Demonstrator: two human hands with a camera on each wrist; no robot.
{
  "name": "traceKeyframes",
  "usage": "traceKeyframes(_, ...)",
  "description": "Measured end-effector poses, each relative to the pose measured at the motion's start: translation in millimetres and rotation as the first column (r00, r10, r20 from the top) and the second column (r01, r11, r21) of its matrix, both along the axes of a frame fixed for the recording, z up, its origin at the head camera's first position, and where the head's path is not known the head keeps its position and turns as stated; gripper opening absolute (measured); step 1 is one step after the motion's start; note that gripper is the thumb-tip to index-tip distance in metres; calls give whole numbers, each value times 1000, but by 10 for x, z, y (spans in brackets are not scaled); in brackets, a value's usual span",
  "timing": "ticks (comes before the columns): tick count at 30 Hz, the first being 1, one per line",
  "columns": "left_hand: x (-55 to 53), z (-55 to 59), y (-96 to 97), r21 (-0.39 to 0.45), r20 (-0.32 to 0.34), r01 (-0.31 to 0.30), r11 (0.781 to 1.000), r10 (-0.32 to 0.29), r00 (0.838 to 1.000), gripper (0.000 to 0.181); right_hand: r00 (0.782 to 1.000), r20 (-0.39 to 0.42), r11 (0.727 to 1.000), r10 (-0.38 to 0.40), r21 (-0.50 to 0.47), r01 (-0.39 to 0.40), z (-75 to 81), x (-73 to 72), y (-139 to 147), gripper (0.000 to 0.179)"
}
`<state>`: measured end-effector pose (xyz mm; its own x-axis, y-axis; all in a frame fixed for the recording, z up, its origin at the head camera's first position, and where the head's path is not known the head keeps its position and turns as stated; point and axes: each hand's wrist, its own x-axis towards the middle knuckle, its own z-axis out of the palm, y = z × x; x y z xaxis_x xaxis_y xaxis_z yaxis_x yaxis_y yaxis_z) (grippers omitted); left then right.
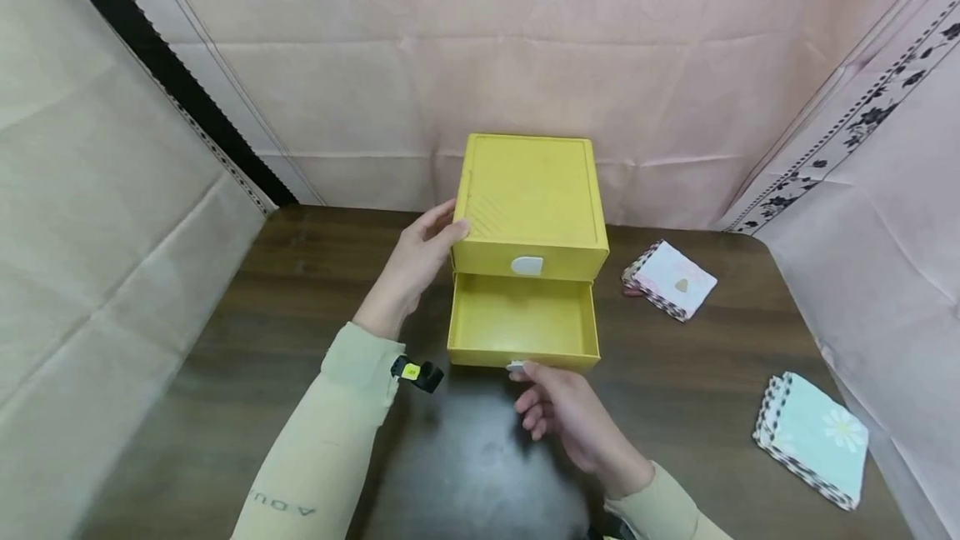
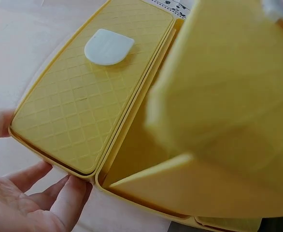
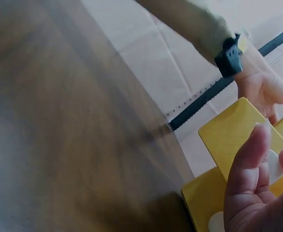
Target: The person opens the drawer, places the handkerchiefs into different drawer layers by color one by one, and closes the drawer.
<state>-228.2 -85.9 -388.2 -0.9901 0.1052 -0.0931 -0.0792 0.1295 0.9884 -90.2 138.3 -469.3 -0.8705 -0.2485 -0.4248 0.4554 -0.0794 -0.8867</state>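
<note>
Head: we brace the yellow drawer cabinet [image 1: 529, 190] near the wooden table [image 1: 225, 390]'s back edge with our left hand [image 1: 412, 263], presumably against sliding; our right hand [image 1: 567, 413] pinches the pulled-out drawer [image 1: 522, 315]'s white tab [image 1: 516, 366]. Left wrist: fingers [image 2: 71, 202] grip the cabinet's side. Right wrist: thumb [image 3: 250, 169] and finger bracket the tab; exact contact hidden.

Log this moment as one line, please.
yellow box: drawer pulled open | left hand: grips box | right hand: pinches drawer's white tab

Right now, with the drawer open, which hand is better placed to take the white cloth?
Probably the right hand, after releasing the drawer tab: the cloth lies right of the yellow box, whose left side the left hand holds.
</note>
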Motion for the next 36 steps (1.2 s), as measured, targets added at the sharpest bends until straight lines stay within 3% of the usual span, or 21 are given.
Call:
traceKeyframes(6, 3, 68, 1, 9, -11, 3, 1000, -3, 1000, 59, 1000, -19, 1000, 4, -10, -5, 5, 36, 23, 56)
traceKeyframes(10, 12, 57, 9, 0, 2, 7, 1000, -7, 1000, 60, 1000, -12, 1000, 8, -13, -8, -15, 41, 38, 59)
traceKeyframes(15, 29, 18, -31, -12, 16, -13, 1000, 13, 1000, 61, 990, -50, 991, 130, -29, -132, -67, 63, 138, 58)
traceKeyframes(20, 25, 21, -48, 4, -5, -3, 1000, 3, 1000, 62, 931, -144, 942, 337, 49, -333, -58, 96, 515, 46)
traceKeyframes(24, 8, 40, -28, 8, -27, 8, 1000, -8, 1000, 61, 883, -182, 899, 432, 166, -405, -9, 68, 917, 42)
traceKeyframes(27, 11, 33, -24, 0, -13, 6, 1000, -6, 1000, 61, 863, -185, 874, 471, 228, -428, 24, 18, 1204, 42)
traceKeyframes(30, 17, 12, -22, -4, 3, 3, 1000, -3, 1000, 61, 871, -188, 873, 454, 290, -392, 58, -43, 1448, 45)
traceKeyframes(34, 12, -6, -7, -15, -3, -2, 1000, 2, 1000, 61, 912, -206, 883, 354, 395, -253, 76, -166, 1698, 50)
traceKeyframes(36, 12, -11, 4, -18, -7, 2, 1000, -2, 1000, 61, 927, -209, 865, 312, 466, -186, 72, -232, 1802, 53)
